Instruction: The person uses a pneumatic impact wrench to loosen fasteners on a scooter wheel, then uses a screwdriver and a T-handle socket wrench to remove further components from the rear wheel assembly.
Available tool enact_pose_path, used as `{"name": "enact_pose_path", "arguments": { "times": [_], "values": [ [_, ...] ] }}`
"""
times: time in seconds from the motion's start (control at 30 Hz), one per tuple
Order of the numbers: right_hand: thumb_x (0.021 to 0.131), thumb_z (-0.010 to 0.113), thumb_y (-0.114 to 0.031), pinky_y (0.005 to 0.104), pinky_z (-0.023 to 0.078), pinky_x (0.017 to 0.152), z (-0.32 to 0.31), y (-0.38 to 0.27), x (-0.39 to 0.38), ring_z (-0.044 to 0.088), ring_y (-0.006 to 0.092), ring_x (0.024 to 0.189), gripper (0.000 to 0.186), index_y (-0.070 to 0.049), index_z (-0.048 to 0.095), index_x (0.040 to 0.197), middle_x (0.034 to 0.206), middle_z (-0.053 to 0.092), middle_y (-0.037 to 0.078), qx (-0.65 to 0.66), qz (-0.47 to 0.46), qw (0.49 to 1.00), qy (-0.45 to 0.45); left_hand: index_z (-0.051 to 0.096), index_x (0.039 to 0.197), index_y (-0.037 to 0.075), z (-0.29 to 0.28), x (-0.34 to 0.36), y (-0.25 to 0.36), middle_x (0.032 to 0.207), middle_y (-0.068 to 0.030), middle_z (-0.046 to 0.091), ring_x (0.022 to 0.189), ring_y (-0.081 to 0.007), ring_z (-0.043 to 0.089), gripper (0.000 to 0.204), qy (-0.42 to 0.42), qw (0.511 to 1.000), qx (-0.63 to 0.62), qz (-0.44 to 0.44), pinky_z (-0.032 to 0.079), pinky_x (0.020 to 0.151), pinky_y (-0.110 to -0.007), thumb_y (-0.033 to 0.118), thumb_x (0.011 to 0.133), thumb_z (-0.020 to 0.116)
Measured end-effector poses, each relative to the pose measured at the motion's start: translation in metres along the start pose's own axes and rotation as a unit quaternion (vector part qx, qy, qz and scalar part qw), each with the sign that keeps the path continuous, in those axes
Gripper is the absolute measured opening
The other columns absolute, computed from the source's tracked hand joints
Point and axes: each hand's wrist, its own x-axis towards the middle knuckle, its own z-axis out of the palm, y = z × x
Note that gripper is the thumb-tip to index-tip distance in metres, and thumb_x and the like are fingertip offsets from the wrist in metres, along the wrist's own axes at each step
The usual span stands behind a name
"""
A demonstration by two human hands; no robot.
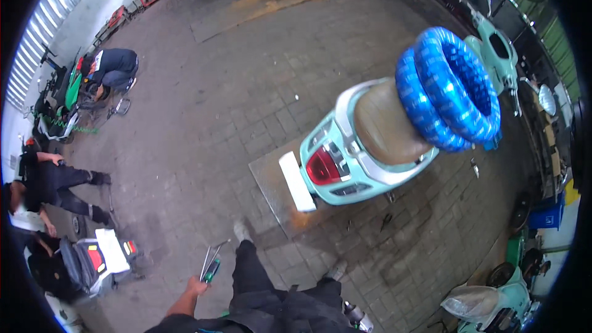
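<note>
At the lower left, my left hand (pixel 196 285) is closed around several hand tools: a screwdriver with a green and black handle (pixel 212 270) and thin metal rods (pixel 208 257) that look like T-handle wrenches. No fingers of my right hand show. Beside my right hip a grey metal tool (pixel 357 317), perhaps a power wrench, reaches into view from the lower edge; whatever holds it is hidden. Ahead of me stands a mint-green scooter (pixel 357 176) with a brown seat (pixel 385 120), a red tail light (pixel 322 168) and a blank white plate (pixel 296 181). Two blue-wrapped tyres (pixel 431 74) rest over its front part.
The scooter stands on a metal plate (pixel 271 194) set in the brick floor. At left, a person (pixel 114 68) crouches by a green motorbike (pixel 72 89) and others are near a dark scooter (pixel 92 262). A partly wrapped mint scooter (pixel 487 302) stands at lower right, with a blue bin (pixel 547 216) behind.
</note>
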Motion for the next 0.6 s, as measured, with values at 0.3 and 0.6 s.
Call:
{"name": "enact_pose_path", "arguments": {
  "times": [0.3, 0.6],
  "values": [
    [0.086, 0.058, -0.029, 0.0397, 0.055, 0.065, 0.221, 0.033, -0.002, 0.064, 0.0249, 0.070, 0.028, -0.006, 0.060, 0.102, 0.088, 0.066, 0.011, 0.132, -0.057, 0.989, 0.037, 0.070, 0.096, 0.002, -0.251, 0.136, 0.018, 0.095, -0.0212, 0.068, 0.092, -0.0335, 0.066, 0.046, 0.033, 0.973, 0.225, 0.049, 0.052, 0.081, -0.042, 0.034, 0.064, 0.077],
    [0.086, 0.059, -0.031, 0.0392, 0.055, 0.064, 0.379, 0.051, 0.035, 0.063, 0.0246, 0.068, 0.028, -0.007, 0.060, 0.100, 0.086, 0.066, 0.010, 0.298, -0.050, 0.953, 0.023, 0.069, 0.103, 0.006, -0.434, 0.246, 0.328, 0.098, -0.0222, 0.067, 0.096, -0.0363, 0.064, 0.045, 0.102, 0.912, 0.321, 0.232, 0.051, 0.084, -0.043, 0.033, 0.068, 0.075]
  ]
}}
